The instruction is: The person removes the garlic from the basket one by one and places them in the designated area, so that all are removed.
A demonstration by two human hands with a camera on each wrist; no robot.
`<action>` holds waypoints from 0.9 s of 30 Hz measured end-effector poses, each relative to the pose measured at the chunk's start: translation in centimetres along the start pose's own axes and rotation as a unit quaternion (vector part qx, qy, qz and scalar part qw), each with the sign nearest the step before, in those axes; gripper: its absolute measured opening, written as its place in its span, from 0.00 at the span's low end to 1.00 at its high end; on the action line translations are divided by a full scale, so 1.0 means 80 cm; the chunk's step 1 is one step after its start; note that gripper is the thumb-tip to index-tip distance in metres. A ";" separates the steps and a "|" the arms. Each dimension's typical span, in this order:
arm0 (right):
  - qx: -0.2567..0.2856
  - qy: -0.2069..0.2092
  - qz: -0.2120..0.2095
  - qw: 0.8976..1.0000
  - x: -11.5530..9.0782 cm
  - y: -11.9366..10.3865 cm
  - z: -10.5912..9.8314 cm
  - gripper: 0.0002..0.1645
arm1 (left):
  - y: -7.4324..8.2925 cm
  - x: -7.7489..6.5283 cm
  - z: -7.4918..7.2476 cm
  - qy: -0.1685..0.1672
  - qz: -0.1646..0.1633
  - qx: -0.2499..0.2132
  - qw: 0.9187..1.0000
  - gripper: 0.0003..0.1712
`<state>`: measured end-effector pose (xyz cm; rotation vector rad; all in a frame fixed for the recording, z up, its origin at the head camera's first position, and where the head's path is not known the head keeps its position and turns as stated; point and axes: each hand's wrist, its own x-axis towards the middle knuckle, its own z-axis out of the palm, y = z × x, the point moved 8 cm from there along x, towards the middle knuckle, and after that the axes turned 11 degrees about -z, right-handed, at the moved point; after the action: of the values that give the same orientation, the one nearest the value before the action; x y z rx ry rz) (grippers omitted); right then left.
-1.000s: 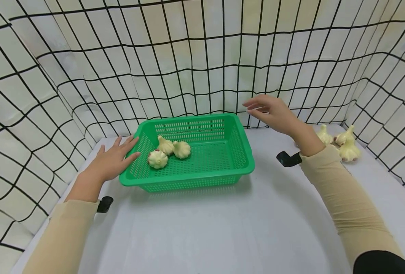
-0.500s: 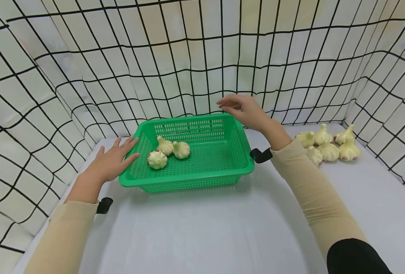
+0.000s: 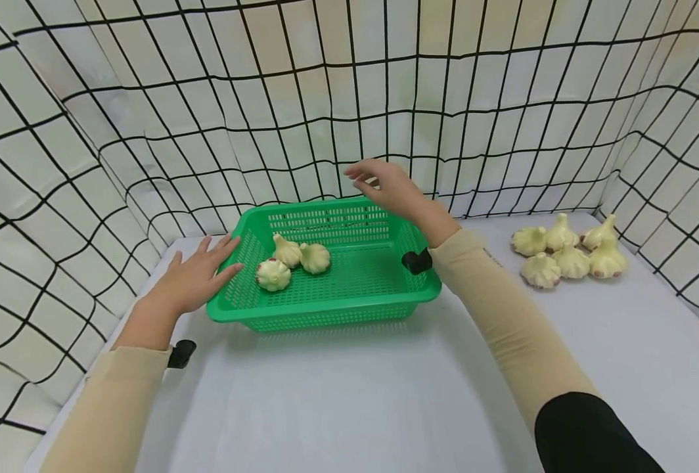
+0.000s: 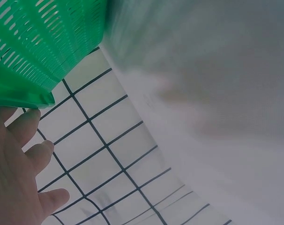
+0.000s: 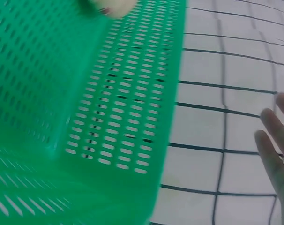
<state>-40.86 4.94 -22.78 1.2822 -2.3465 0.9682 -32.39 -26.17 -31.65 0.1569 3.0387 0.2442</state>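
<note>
A green perforated plastic basket (image 3: 338,306) stands on the white table, with three garlic bulbs (image 3: 273,274) grouped at its left end. My left hand (image 3: 191,279) rests at the basket's left rim, fingers spread; the left wrist view has its fingertips (image 4: 29,123) right at the rim's edge. Above the far rim, toward the right, hovers my right hand (image 3: 387,186), loosely bent and holding nothing. In the right wrist view its fingers (image 5: 273,140) are apart from the basket, and part of one garlic bulb (image 5: 118,6) shows inside.
Several more garlic bulbs (image 3: 571,262) lie clustered on the table's right side near the back. Black grid netting (image 3: 385,118) over pale walls encloses the table (image 3: 326,394) at the left, back and right.
My right hand has moved left, from right of the basket to over its far rim, uncovering the bulbs on the right. My left hand and the basket stay put.
</note>
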 end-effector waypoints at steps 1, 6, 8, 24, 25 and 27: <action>-0.009 -0.005 0.000 1.000 0.002 0.002 0.004 0.19 | 0.001 0.001 0.001 0.000 0.001 -0.001 1.000 0.44; -0.042 -0.043 0.011 0.998 0.009 0.015 0.028 0.19 | 0.003 0.005 0.002 -0.005 0.001 -0.001 1.000 0.44; -0.045 -0.063 0.021 0.997 0.011 0.019 0.039 0.19 | 0.003 0.005 0.002 -0.004 0.002 0.001 1.000 0.43; -0.033 -0.306 0.018 0.951 0.029 0.004 0.150 0.31 | 0.000 0.002 -0.003 -0.005 0.000 0.017 1.000 0.43; -0.034 -0.321 0.022 0.946 0.028 0.004 0.157 0.32 | 0.000 0.002 -0.002 -0.005 -0.001 0.016 1.000 0.43; -0.037 -0.341 0.028 0.939 0.028 0.003 0.166 0.34 | -0.001 0.002 -0.001 -0.004 0.000 0.014 1.000 0.43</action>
<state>-41.51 -5.46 -31.34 1.7349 -2.8923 0.4730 -32.54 -26.24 -31.60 0.1598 3.0343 0.2019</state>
